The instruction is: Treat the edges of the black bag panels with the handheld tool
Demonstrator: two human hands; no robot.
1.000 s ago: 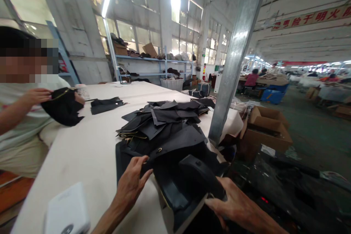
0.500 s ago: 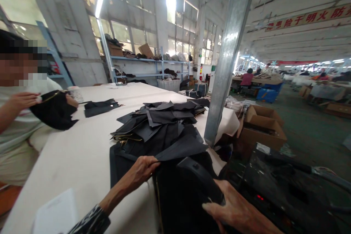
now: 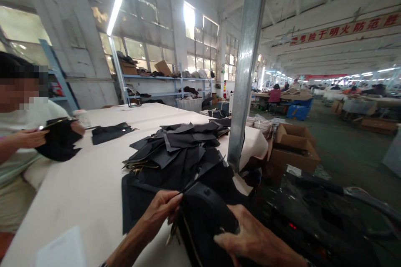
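Note:
My left hand [image 3: 164, 205] pinches the edge of a black fabric piece [image 3: 196, 233] between thumb and fingers. A gold zipper runs along this piece, and a metal pull dangles near its left edge. My right hand [image 3: 246, 231] is wrapped round a black hand tool [image 3: 208, 198] with a curved body and a small button on top; its exact kind I cannot tell. The tool's front end lies close to my left fingertips, against the fabric. Beyond my hands is a heap of black fabric pieces [image 3: 184, 142], some with gold zippers.
A white table [image 3: 94, 183] spreads to the left, with a white flat object [image 3: 61, 250] at its near edge. Across it another person [image 3: 28, 142] holds black fabric. A metal post [image 3: 247, 62] rises beside the heap. Right are cardboard boxes [image 3: 294, 150] and a black machine [image 3: 319, 212] with red lights.
My left hand has drawn the fabric edge lower and closer, and the raised flap has folded down to a narrow strip. The tool has moved left toward my left fingers. The view has shifted right.

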